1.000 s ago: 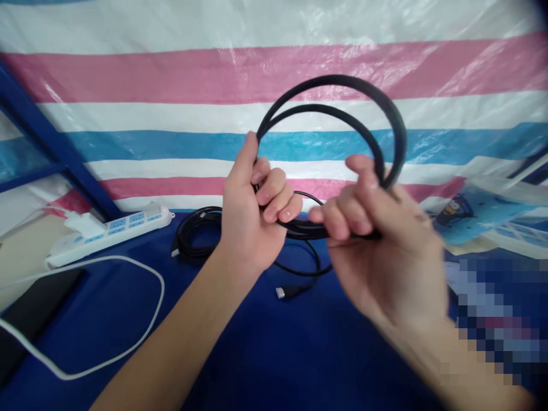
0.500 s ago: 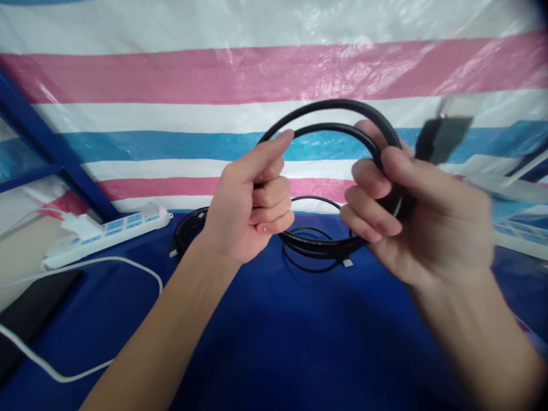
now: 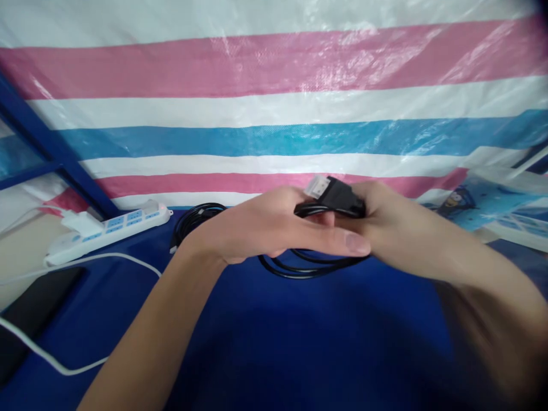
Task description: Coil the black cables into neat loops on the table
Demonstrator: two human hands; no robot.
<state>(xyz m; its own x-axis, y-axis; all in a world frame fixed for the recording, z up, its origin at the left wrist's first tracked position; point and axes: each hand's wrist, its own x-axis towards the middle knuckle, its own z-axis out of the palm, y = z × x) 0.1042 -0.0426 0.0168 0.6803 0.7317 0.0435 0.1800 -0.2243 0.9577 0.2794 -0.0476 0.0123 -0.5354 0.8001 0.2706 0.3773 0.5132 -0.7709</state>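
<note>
My left hand (image 3: pixel 261 225) and my right hand (image 3: pixel 387 225) meet over the blue table, both closed on a black video cable (image 3: pixel 306 210). The cable's black plug (image 3: pixel 340 195), with a silver metal tip, pokes up and to the left between the hands. My left thumb stretches across toward the right hand, below the plug. Most of the gripped cable is hidden by the hands. Black cable loops (image 3: pixel 299 274) show just under them; whether these belong to the held cable or lie on the table I cannot tell.
A coiled black cable (image 3: pixel 188 222) lies at the back left. Beside it is a white power strip (image 3: pixel 115 231) with a plug in it. A white cord (image 3: pixel 55 371) and a dark flat object (image 3: pixel 38 308) lie left. A blue printed bag (image 3: pixel 479 200) is at right.
My hands have come together, and the wide cable loop between them has been drawn in. The plug has moved left and down with my right hand, which has turned over.
</note>
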